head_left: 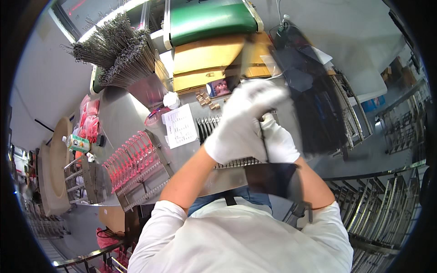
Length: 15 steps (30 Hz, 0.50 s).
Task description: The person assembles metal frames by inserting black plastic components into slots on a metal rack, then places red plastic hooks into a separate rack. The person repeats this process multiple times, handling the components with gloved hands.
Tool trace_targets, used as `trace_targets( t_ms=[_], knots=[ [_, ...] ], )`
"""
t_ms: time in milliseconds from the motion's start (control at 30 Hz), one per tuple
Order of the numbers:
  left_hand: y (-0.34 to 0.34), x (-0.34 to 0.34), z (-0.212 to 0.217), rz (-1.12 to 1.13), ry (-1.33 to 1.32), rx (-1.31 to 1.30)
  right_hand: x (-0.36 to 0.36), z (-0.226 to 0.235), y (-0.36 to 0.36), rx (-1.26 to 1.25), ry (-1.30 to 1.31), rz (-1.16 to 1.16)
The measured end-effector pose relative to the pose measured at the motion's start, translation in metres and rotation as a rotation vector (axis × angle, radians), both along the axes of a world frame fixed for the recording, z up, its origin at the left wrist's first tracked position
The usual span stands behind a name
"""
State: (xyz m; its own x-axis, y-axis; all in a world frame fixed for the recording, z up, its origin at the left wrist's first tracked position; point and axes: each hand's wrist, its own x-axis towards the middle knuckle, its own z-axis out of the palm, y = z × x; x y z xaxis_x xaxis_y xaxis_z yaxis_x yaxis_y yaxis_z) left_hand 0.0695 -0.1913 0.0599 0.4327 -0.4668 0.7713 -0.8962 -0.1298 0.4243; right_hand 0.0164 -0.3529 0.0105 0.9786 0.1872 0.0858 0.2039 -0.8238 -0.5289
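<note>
Crossing over the bench edge, a dark tinted sheet (272,178) is being gripped by the gloved right hand (278,142); the blurred gloved left hand (243,123) is being held above it, grip can't be told. Slotted rack (218,125) w/ open bench beside paper (180,125).

You have two gloved hands, left hand (241,123) and right hand (278,143), at frame centre. One paper sheet (180,125) centre-left. One green-labelled bottle (76,144) far left. Two wire bundles (116,50) upper left. One red-pegged rack (132,159) lower left.
</note>
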Motion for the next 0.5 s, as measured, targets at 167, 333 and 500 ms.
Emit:
trace_targets(
  t_ms=[167, 333, 500],
  knots=[
    [0.081, -0.015, 0.006, -0.282, 0.682, -0.929, -0.005, 0.022, -0.053, -0.026, -0.034, -0.159],
    [0.134, -0.031, -0.001, -0.426, 0.658, -0.986, -0.005, -0.076, -0.096, 0.766, 0.305, -0.176],
    [0.148, -0.032, -0.01, -0.435, 0.635, -0.926, 0.014, -0.115, -0.106, 0.999, 0.813, -0.356]
  ],
)
